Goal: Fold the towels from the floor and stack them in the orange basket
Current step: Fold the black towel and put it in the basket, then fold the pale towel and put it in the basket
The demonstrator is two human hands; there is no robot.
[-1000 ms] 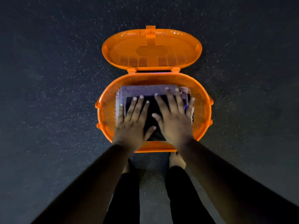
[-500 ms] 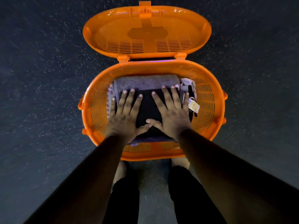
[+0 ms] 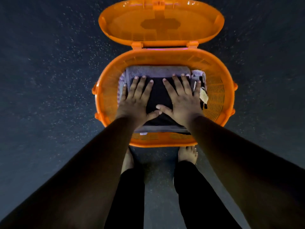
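The orange basket (image 3: 105,90) stands on the floor in front of me with its lid (image 3: 160,23) swung open to the far side. Inside lies a folded dark towel (image 3: 158,95) on top of a folded grey towel (image 3: 156,71), whose far edge and sides show around it. My left hand (image 3: 137,100) and my right hand (image 3: 181,98) lie flat, fingers spread and straight, pressing on the dark towel side by side. Their thumbs nearly touch. A pale label (image 3: 203,96) sticks out at the stack's right edge.
Dark speckled floor (image 3: 49,80) surrounds the basket on all sides. My bare feet (image 3: 188,154) and dark trouser legs stand just at the basket's near rim.
The view has closed in on the basket, which now fills more of the frame. Both hands stay flat on the dark towel, shifted slightly toward its far edge.
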